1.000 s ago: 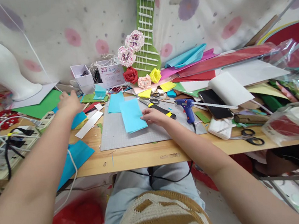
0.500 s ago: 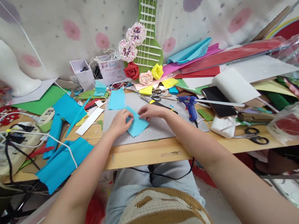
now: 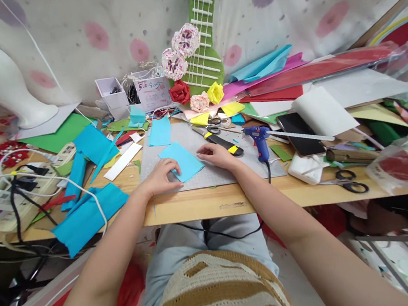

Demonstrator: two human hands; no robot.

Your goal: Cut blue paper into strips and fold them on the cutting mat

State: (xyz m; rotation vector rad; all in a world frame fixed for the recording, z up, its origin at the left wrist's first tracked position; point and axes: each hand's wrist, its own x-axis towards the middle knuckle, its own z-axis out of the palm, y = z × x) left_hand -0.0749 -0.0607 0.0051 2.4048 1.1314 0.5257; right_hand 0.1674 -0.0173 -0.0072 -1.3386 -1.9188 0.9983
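A small light-blue paper sheet lies turned at an angle on the grey cutting mat. My left hand rests on the sheet's near left corner, fingers curled down onto it. At the sheet's right edge, my right hand has its fingertips pressed on the paper. Both forearms reach in from the bottom of the view. A second light-blue sheet lies further back on the mat.
A blue glue gun, a yellow-black utility knife, a phone and scissors lie to the right. Blue crepe strips and a power strip with cables crowd the left. Paper flowers and coloured sheets fill the back.
My left hand came back from the far left and landed on the blue sheet. The sheet has been turned and laid flat at an angle. The view has tilted slightly down.
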